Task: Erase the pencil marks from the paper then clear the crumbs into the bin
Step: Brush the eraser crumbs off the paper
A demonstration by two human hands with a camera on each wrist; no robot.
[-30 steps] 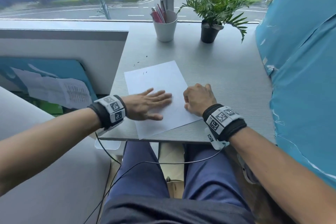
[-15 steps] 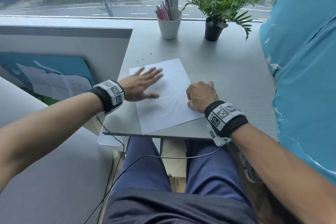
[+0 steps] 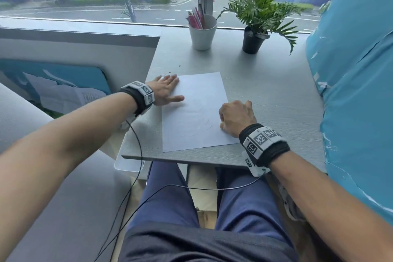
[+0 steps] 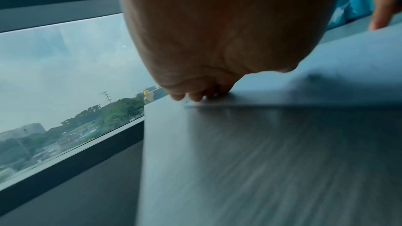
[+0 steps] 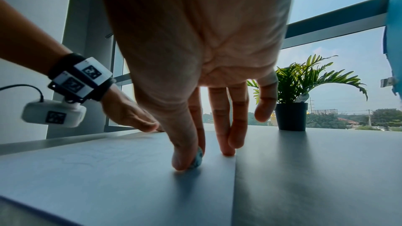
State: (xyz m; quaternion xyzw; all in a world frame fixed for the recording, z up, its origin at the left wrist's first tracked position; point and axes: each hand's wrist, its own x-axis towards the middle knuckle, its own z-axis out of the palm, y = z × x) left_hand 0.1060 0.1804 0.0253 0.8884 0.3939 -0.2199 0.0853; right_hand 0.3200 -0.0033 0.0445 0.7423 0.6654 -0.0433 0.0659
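The paper (image 3: 194,110) looks thin and prone to slide or crease; left hand (image 3: 164,91) lies flat-fingered on its far corner; right hand (image 3: 237,118) pinches a small eraser (image 5: 197,159) at its edge.

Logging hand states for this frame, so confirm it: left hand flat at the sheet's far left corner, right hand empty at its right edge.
Not quite. The right hand isn't empty: the right wrist view shows a small eraser pinched at its thumb tip on the paper. The left hand does lie flat at the far left corner.
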